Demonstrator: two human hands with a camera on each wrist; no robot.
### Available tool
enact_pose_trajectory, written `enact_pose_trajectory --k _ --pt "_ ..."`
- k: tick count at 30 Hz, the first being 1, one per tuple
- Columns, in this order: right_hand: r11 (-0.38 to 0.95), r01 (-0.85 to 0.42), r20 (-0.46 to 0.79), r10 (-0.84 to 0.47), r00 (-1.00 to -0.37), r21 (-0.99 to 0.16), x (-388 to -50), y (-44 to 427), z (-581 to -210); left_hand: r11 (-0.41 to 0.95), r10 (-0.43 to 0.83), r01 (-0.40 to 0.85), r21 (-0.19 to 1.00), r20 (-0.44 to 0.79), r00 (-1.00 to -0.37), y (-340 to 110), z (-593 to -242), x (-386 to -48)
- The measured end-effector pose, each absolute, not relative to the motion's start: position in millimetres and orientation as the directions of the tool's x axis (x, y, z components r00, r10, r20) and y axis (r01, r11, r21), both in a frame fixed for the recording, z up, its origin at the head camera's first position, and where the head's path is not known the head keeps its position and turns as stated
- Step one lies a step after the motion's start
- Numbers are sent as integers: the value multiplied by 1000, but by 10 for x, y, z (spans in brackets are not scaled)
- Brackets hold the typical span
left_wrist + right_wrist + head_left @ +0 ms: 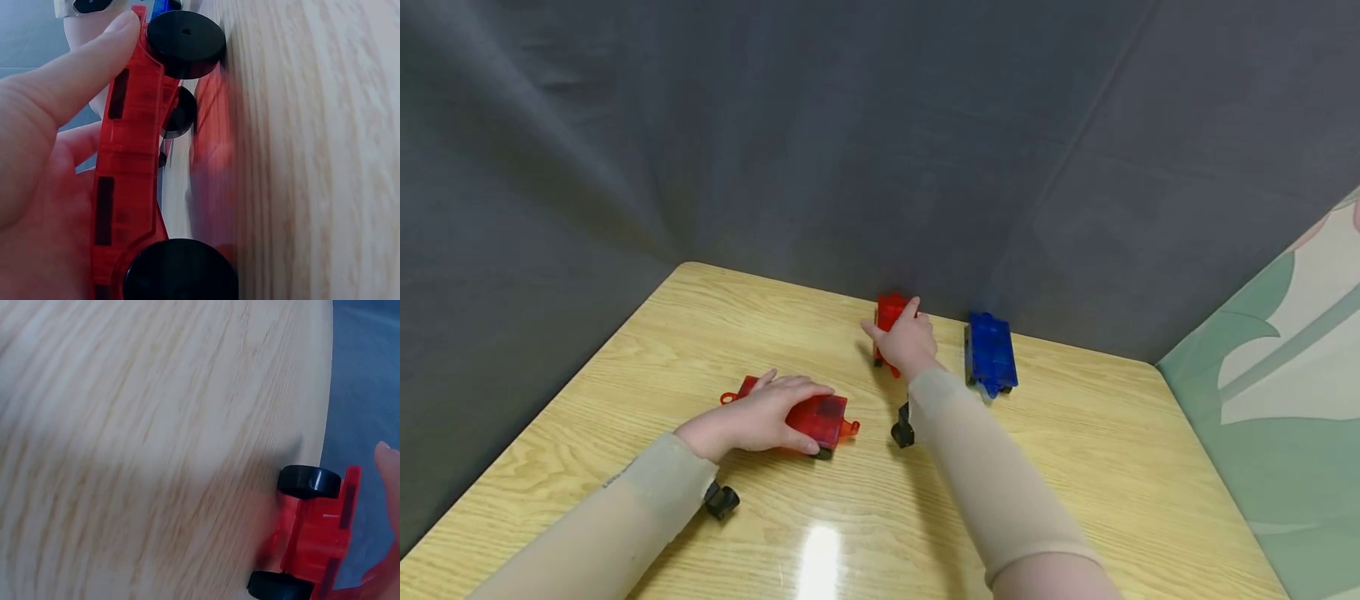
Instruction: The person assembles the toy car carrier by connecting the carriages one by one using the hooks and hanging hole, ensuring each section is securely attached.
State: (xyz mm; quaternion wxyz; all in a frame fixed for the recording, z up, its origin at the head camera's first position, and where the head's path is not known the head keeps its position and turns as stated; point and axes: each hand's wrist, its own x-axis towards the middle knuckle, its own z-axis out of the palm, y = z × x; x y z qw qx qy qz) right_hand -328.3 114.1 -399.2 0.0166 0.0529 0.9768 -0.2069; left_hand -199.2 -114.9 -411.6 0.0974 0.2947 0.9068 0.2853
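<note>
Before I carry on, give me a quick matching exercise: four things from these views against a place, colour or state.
1. Left hand
2. Right hand
3. Blue wagon
4. Wheels, left wrist view

A. Black
B. Over the farther red wagon
C. Right of both red wagons, head view
D. Gripping the nearer red wagon

Pairs: 1-D, 2-B, 3-C, 4-A
</note>
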Motion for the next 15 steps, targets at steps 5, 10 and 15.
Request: enact_pose_trajectory --k 5,10,15 --pt "915 121 -59 106 -993 -384 -3297 1125 -3998 668 589 478 570 -12 -808 -1142 -4117 -1986" --pt "896 132 -65 115 -991 -424 -3315 1174 -4051 671 579 459 582 -25 -815 -1141 -4111 -1976" --pt "875 125 -63 108 -992 -469 -3324 1247 -4074 664 581 450 596 -32 -814 -1135 -4095 -1966"
